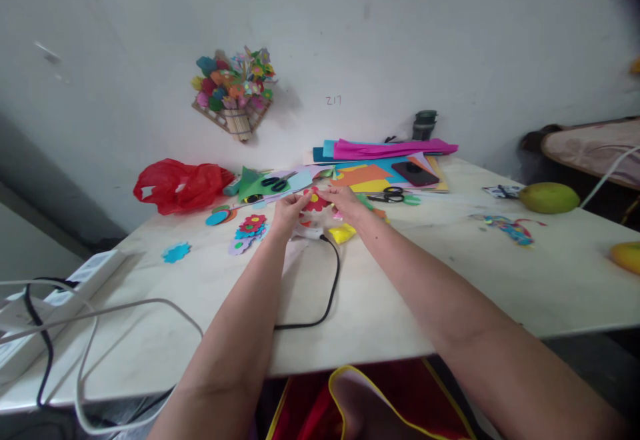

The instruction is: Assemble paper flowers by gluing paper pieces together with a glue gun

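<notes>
A red paper flower (316, 203) with a yellow centre is held up between my two hands over the middle of the table. My left hand (291, 209) pinches its left edge, and my right hand (345, 199) grips its right edge. Just below the flower lies a white device (309, 233) with a black cable plugged into it; its kind is unclear. Beside that rests a crumpled yellow piece (343, 233). To the left, red, blue and lilac paper flowers (251, 226) overlap in a small pile.
Scissors (393, 195), a phone (415, 173) and coloured sheets (363, 176) lie toward the back. A red plastic bag (180, 185) sits at back left, a power strip (83, 285) with cables at left, and a green mango (549, 198) at right.
</notes>
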`<state>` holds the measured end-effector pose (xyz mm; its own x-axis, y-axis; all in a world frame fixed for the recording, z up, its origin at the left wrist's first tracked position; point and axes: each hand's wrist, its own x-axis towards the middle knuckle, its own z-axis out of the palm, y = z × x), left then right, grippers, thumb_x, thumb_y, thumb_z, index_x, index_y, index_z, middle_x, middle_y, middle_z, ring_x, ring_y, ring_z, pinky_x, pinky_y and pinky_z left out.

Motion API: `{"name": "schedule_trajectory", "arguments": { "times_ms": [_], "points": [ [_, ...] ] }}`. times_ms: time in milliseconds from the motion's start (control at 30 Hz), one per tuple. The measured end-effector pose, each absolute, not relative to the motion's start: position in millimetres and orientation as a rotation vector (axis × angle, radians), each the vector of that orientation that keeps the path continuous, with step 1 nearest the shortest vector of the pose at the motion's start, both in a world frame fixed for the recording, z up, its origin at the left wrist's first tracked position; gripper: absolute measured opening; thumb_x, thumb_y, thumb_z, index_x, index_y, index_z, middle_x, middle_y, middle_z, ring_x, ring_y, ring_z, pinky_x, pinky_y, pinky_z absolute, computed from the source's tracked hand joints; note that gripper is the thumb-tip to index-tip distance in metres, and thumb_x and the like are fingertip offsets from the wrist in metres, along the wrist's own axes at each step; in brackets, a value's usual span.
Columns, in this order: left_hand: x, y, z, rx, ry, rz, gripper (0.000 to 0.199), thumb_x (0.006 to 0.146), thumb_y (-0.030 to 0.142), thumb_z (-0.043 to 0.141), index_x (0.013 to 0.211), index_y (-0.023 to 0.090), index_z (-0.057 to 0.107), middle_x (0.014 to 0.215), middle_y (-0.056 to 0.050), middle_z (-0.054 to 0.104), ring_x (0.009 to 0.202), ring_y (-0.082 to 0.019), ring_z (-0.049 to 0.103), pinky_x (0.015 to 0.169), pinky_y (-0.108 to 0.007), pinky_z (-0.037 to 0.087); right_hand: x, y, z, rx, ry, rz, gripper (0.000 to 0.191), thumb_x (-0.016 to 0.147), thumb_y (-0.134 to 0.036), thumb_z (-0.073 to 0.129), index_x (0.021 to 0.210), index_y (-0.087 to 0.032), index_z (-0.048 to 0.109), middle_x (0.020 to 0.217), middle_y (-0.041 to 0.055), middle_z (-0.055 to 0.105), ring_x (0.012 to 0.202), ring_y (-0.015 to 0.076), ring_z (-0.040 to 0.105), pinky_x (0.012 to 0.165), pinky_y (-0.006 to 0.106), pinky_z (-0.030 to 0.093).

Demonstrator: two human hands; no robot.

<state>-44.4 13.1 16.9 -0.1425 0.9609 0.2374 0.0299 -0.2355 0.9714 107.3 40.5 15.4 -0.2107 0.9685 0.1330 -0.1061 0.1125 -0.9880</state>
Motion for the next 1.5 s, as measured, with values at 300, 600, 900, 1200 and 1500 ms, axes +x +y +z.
{"name": "schedule_trajectory", "arguments": {
  "times_ms": [300,600,900,1200,1500],
  "points": [
    [-42,15,12,1.356,1.076,1.494,0.043,0.057,0.048,0.079,0.056,0.016,0.050,0.046,0.004,0.051,0.041,-0.006,0.043,0.041,-0.020,0.032,105,32,21,-0.910,-1.383,1.310,0.032,0.061,-0.043,0.076,0.060,-0.018,0.057,0.056,-0.0012,0.053,0.052,0.0094,0.043,0.045,0.024,0.023],
    [-44,14,14,1.341,1.127,1.468,0.049,0.063,0.063,0.069,0.066,0.015,0.060,0.057,-0.001,0.061,0.049,-0.010,0.053,0.049,-0.022,0.042,106,34,20,-0.933,-1.361,1.342,0.036,0.061,-0.048,0.076,0.061,-0.019,0.055,0.058,-0.0013,0.055,0.047,0.0076,0.037,0.046,0.025,0.023],
    [-48,21,6,1.355,1.101,1.533,0.047,0.062,0.056,0.073,0.056,0.017,0.048,0.050,0.003,0.051,0.045,-0.007,0.044,0.046,-0.021,0.036,105,27,25,-0.909,-1.396,1.323,0.041,0.064,-0.055,0.072,0.061,-0.018,0.053,0.057,-0.0005,0.054,0.047,0.0069,0.035,0.042,0.022,0.021],
    [-42,16,10,1.326,1.113,1.525,0.046,0.062,0.055,0.074,0.057,0.017,0.048,0.051,0.004,0.051,0.044,-0.006,0.045,0.045,-0.020,0.038,102,33,21,-0.904,-1.387,1.283,0.039,0.056,-0.048,0.077,0.060,-0.017,0.055,0.054,-0.0048,0.046,0.046,0.0053,0.033,0.045,0.023,0.023],
    [-45,15,11,1.343,1.103,1.504,0.045,0.062,0.057,0.073,0.060,0.016,0.053,0.055,0.001,0.055,0.047,-0.008,0.049,0.046,-0.021,0.039,101,31,23,-0.904,-1.329,1.320,0.029,0.064,-0.041,0.074,0.064,-0.017,0.057,0.058,-0.0020,0.055,0.049,0.0073,0.041,0.045,0.023,0.025]
  ]
}}
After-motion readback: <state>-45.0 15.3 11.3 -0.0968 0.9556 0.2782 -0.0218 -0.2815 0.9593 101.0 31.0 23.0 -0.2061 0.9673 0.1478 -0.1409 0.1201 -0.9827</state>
